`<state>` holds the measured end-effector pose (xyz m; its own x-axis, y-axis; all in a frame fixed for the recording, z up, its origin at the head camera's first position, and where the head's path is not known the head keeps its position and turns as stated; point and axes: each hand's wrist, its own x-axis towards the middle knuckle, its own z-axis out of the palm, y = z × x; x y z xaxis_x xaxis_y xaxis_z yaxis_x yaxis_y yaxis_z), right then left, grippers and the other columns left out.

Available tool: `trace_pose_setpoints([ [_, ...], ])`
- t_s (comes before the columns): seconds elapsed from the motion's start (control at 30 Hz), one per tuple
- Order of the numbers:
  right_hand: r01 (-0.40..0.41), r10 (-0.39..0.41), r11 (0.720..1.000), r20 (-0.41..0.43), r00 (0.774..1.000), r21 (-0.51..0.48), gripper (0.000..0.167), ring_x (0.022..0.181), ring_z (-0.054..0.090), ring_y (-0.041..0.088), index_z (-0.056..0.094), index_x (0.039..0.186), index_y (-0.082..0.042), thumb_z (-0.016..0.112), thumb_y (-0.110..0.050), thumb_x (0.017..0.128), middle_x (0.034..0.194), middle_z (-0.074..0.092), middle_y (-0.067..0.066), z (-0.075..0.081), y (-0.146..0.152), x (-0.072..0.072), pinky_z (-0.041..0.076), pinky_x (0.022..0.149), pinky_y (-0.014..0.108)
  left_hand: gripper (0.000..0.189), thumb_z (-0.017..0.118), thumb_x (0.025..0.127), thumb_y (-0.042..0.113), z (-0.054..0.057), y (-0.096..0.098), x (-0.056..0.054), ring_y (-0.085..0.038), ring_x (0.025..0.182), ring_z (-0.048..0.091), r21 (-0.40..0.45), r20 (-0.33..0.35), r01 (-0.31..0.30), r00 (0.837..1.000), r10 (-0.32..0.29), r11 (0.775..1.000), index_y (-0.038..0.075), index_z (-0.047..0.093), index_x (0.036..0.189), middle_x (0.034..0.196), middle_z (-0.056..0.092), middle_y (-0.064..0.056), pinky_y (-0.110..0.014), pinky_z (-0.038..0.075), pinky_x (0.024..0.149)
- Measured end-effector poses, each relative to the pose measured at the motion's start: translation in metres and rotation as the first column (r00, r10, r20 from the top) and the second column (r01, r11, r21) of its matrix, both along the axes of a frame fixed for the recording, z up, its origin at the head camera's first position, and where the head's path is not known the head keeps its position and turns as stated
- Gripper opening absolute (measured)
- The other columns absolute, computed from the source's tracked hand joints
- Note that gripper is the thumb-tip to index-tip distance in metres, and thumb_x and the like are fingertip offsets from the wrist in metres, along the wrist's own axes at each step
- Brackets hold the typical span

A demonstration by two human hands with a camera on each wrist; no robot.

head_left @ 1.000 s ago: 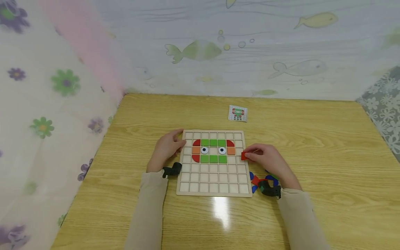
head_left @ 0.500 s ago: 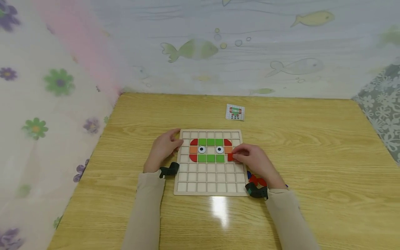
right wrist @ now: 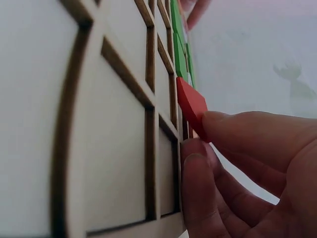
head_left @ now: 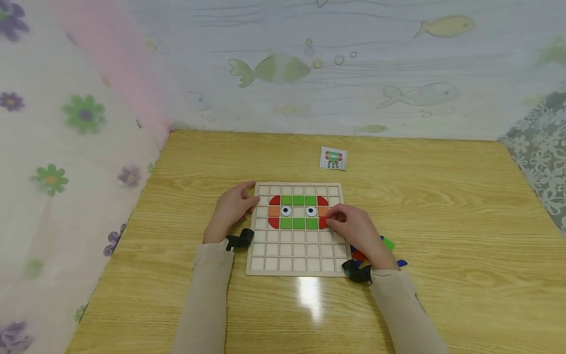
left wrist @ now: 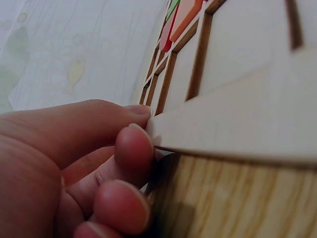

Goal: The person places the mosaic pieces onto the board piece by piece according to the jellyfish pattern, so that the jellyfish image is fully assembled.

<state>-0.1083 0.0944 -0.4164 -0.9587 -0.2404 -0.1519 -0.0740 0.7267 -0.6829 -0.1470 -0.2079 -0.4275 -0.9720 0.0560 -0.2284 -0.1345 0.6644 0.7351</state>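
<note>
A square wooden grid board (head_left: 292, 250) lies on the table, bearing red, green and orange tiles and two eye discs (head_left: 311, 211). At its left edge my left hand (head_left: 230, 211) grips the rim, the thumb on the frame and curled fingers beside it, as the left wrist view shows. Over the right part of the board, my right hand (head_left: 357, 228) pinches a red tile (right wrist: 192, 105) between thumb and fingers. That tile is tilted, one edge against the grid beside a green tile (right wrist: 181, 54), at the lower right corner of the coloured pattern.
A small picture card (head_left: 333, 158) with a similar pattern lies behind the board. Loose tiles, among them a green one (head_left: 388, 244) and a blue one (head_left: 402, 263), lie right of the board, partly hidden by the right wrist. Patterned cloth walls stand behind and left.
My right hand has moved left from the board's right edge with the red tile, bringing it to the pattern's lower right corner. The left hand has stayed at the rim.
</note>
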Motion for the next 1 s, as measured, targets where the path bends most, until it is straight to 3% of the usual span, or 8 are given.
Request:
trace_pose_setpoints([
  [0.5,-0.108,0.114,0.991,-0.077,0.991,0.079,0.018,0.075,0.050,0.014,0.066,0.098,-0.014,0.065,-0.017,0.081,0.085,0.054,-0.001,0.0030,-0.0028,0.0026,0.041,0.067,0.030,0.051,0.056,0.086,0.029,-0.0012,-0.0006,-0.0011,-0.019,0.048,0.053,-0.023,0.001,0.004,1.000,-0.004,1.000,0.024,0.040,0.134,0.065,0.058,-0.003,-0.031,0.042,0.048],
  [1.0,-0.101,0.106,0.993,-0.084,0.991,0.066,0.019,0.074,0.049,0.013,0.065,0.099,-0.014,0.066,-0.015,0.080,0.086,0.055,-0.002,0.0007,-0.0025,0.0021,0.041,0.066,0.030,0.052,0.056,0.086,0.029,0.0007,-0.0001,-0.0003,-0.019,0.048,0.053,-0.013,0.008,0.008,1.000,-0.008,1.000,0.024,0.039,0.135,0.065,0.058,-0.003,-0.031,0.042,0.047],
])
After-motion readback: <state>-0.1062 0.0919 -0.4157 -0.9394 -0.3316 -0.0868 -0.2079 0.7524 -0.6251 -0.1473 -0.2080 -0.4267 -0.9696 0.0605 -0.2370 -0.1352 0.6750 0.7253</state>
